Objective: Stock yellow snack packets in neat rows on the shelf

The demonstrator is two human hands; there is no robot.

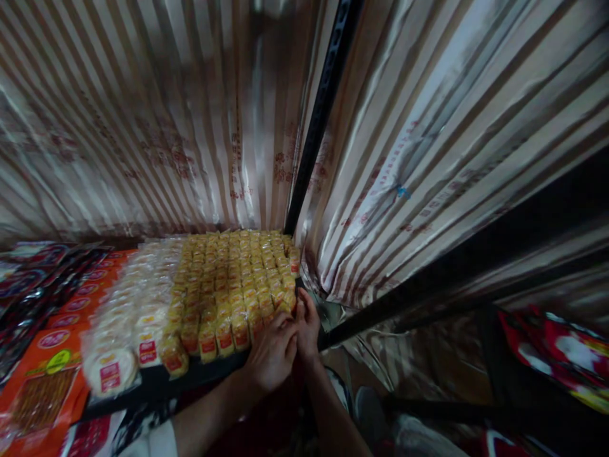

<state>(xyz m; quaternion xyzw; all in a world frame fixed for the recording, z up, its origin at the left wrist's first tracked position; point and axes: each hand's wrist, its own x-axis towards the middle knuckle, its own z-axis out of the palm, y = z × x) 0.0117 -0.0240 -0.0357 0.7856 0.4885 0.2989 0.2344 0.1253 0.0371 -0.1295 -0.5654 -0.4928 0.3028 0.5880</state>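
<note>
Rows of small yellow wrapped snack packets [219, 279] cover a dark shelf in front of me. At the right front end of these rows, my left hand [273, 349] has its fingers curled against the packets. Close beside it, touching it, is my right hand [308, 327], with bent fingers at the shelf corner. Both hands look closed, and whatever lies between them is hidden. One yellow packet [174, 357] sits forward of the others at the shelf's front edge.
Left of the yellow rows are clear-wrapped white round packs [111, 371], then orange snack bags [35, 387] and dark bags [42, 279]. A dark metal post [323, 95] rises at the corner before striped sheeting [190, 114]. Red packages [561, 355] lie at right.
</note>
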